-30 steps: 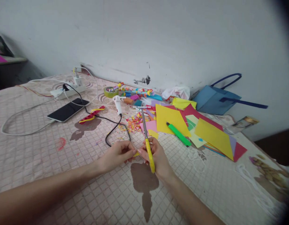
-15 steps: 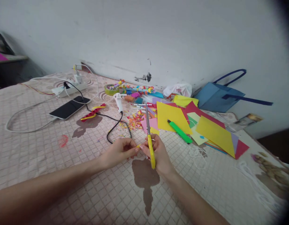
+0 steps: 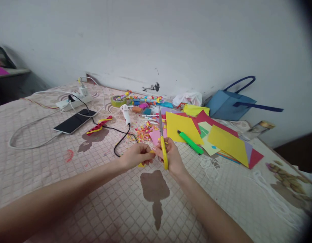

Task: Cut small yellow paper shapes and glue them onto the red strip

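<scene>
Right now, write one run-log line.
left hand: pinching small yellow piece; right hand: holding yellow-handled metal scissors; white glue gun: on patterned table

Left of the brown patch (image 3: pixel 154 185), we see our left forearm (image 3: pixel 77 186), bare and slim — smooth, tapering toward an equally bare left hand (image 3: pixel 135 157). Right of that patch, our right forearm (image 3: pixel 204 203) matches it — bare, slender, ending in a bare right hand (image 3: pixel 175 160).
</scene>
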`<state>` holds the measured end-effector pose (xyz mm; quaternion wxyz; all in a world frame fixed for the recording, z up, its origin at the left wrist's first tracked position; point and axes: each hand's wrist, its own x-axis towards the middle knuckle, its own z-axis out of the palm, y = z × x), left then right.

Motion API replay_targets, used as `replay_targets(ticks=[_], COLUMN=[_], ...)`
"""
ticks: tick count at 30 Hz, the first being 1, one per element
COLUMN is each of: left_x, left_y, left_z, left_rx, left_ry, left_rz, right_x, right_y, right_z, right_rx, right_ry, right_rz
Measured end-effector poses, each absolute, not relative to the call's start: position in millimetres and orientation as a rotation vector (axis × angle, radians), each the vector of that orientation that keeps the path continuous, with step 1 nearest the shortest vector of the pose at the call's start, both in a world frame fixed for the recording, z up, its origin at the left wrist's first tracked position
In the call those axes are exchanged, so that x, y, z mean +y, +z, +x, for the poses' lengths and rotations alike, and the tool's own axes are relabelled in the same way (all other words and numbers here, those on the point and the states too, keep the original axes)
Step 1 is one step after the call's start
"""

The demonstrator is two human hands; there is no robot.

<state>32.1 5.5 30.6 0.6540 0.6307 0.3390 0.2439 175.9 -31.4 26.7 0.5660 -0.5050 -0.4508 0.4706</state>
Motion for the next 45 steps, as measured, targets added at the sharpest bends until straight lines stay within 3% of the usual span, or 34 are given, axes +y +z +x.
replay_targets(ticks=[15, 45], left_x=[3, -2], left_y=[18, 22], left_z=[22, 19], left_rx=[0.773, 0.749], left_ry=[0.605, 0.541], left_rz=[1.419, 1.482], right_x=[-43, -46], right_y=[23, 24], right_z=[178, 173], right_rx=[-0.978, -1.004], right_ry=[1.282, 1.207], right_rz=[-1.172, -1.171])
